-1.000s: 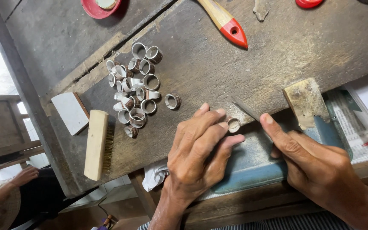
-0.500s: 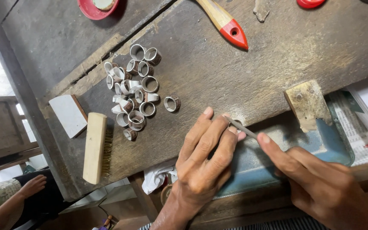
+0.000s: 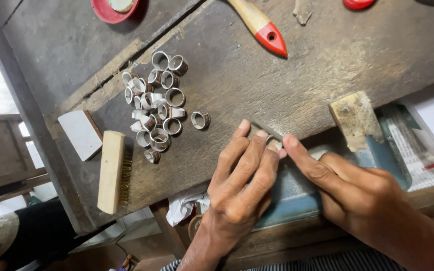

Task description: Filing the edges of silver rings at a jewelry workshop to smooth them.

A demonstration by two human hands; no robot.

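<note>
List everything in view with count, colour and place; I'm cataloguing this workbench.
small metal rings: about two dozen, silver-brown, clustered on the bench left
worn wooden bench top: one, grey-brown
wire brush with pale wooden back: one, bench's left edge
white flat block: one, beside the brush
red-tipped wooden handle: one, top centre
red dish: one, top left
left hand: grip pressing a small piece at the bench edge
right hand: forefinger at that piece

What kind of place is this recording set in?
Likely a small ring-making craft workshop: a worn wooden workbench, a pile of small metal-and-wood rings, a wooden-backed wire brush.
</note>
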